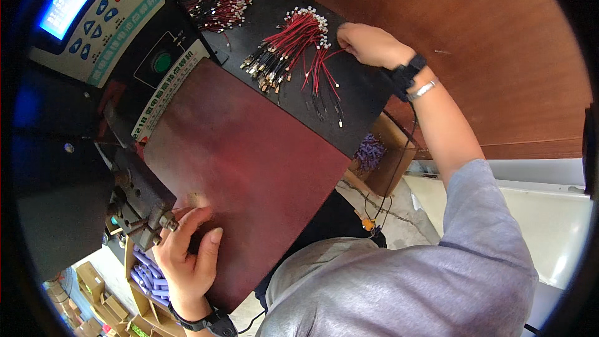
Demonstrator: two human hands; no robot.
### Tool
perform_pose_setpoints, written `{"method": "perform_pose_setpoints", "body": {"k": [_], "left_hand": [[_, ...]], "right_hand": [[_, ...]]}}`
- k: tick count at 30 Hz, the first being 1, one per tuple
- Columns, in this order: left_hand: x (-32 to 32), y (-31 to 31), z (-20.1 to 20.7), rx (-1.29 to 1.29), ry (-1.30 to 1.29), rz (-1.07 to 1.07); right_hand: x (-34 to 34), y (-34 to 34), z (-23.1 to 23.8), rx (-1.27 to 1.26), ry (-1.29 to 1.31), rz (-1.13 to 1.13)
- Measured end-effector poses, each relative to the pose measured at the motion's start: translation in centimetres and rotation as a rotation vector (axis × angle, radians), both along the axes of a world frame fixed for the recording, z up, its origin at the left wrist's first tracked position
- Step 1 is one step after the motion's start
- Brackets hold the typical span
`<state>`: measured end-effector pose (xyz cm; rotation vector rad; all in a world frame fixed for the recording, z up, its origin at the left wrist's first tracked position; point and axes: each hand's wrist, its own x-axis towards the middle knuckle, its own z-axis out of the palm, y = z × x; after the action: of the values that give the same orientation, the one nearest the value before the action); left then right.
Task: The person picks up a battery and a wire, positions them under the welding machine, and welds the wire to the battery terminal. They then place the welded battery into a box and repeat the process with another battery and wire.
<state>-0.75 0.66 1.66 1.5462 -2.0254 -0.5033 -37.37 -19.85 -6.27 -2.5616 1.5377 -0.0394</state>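
Observation:
My right hand is at the far right of the black board, fingers closed on a thin red-and-black wire lead that trails from them toward the pile. That pile of wire leads has white connectors at one end and bare tips at the other. My left hand is at the near left edge of the reddish-brown work plate, beside the metal electrode head of a spot welder. Its thumb and index finger are apart, with nothing seen between them; the other fingers are partly hidden.
The welder's panel has a lit screen, blue buttons and a green knob. A second wire pile lies at the back. A cardboard box right of the plate holds small purple pieces. Purple cylindrical cells sit in a box below left.

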Motion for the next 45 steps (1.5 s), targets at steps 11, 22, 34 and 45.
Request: {"method": "perform_pose_setpoints", "body": {"k": [11,22,34,45], "left_hand": [[0.0,0.3,-0.1,-0.101,0.056,-0.059],[-1.4,5.4,0.1,0.342,0.968,-0.281],[-0.8,11.6,1.1,0.106,0.778,0.110],[16.3,11.7,-3.0,-0.135,-0.203,0.627]], "right_hand": [[-0.6,9.5,10.8,-0.201,-0.142,-0.209],[8.2,20.7,12.2,-0.003,-0.571,0.130],[18.9,27.5,11.5,0.167,-0.879,0.285],[18.9,27.9,9.4,0.129,-0.837,0.101]]}}
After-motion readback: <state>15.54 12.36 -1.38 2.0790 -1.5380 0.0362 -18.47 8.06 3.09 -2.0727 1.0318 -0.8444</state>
